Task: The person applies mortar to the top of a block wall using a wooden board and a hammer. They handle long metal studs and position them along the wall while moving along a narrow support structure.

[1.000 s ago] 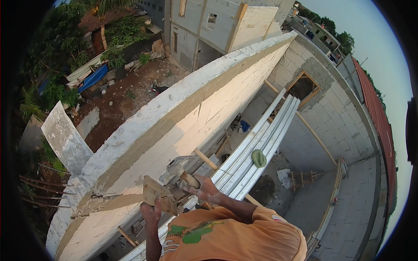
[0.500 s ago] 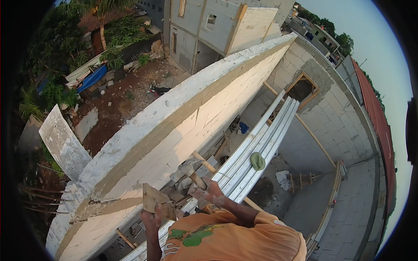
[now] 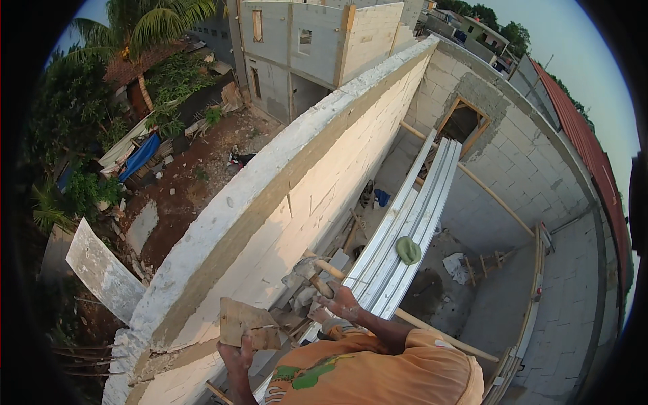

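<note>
My left hand (image 3: 237,355) is closed around the lower edge of a short, rough piece of wooden board (image 3: 244,322), beside the inner face of the wall. To its right, my right hand (image 3: 344,304) grips a hammer (image 3: 318,282) by its thick wooden handle. The hammer's grey head points toward the wall and blends with the grey rubble below. A gap separates board and hammer. Just beyond my right hand lie long silver metal channels (image 3: 388,253), with a crumpled green cloth item (image 3: 408,250) on top.
A concrete-topped block wall (image 3: 223,216) runs diagonally from lower left to the far corner. Round wooden poles (image 3: 496,196) cross the deep room under the channels. A framed opening (image 3: 464,123) pierces the far wall. Bent rebar (image 3: 81,358) and a pale sheet (image 3: 101,270) stick out at left.
My view has shifted, so the wall, channels and room appear moved. Both hands keep their hold; the hammer sits slightly farther from the board.
</note>
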A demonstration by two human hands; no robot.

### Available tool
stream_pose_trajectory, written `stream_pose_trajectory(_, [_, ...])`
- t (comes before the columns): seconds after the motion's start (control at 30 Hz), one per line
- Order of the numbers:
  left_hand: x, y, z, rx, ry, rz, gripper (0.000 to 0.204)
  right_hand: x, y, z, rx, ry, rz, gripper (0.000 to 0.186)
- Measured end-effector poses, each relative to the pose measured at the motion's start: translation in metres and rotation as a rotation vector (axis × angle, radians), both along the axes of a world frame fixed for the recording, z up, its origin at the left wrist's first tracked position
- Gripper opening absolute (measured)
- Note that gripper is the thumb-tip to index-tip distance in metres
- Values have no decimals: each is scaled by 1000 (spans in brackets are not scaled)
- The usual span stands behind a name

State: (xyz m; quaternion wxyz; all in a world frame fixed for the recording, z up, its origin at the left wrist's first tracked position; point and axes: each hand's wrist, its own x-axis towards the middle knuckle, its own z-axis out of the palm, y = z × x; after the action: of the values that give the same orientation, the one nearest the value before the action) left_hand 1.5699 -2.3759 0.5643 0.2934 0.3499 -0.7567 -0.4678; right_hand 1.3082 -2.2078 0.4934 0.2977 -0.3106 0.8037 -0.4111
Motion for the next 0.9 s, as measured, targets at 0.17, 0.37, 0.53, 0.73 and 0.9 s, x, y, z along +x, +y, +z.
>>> stream_pose_trajectory(0.17, [-20, -14, 7, 3, -5, -83, 45, -30, 10, -27, 14, 37, -20, 50])
stream_pose_trajectory(0.37, [-35, -41, 5, -27, 61, 26, 61, -60, 23, -48, 98, 40, -63, 54])
stream_pose_trajectory(0.53, [-43, -61, 15, 46, 122, 119, 62, -74, 34, -65, 182, 1, -115, 52])
stream_pose_trajectory(0.73, [-48, -87, 10, -7, 59, 269, 65, -95, 62, -78, 322, 10, -92, 51])
stream_pose_trajectory(0.9, [-39, -96, 2, 28, 55, 307, 66, -108, 79, -80, 321, 45, -140, 50])
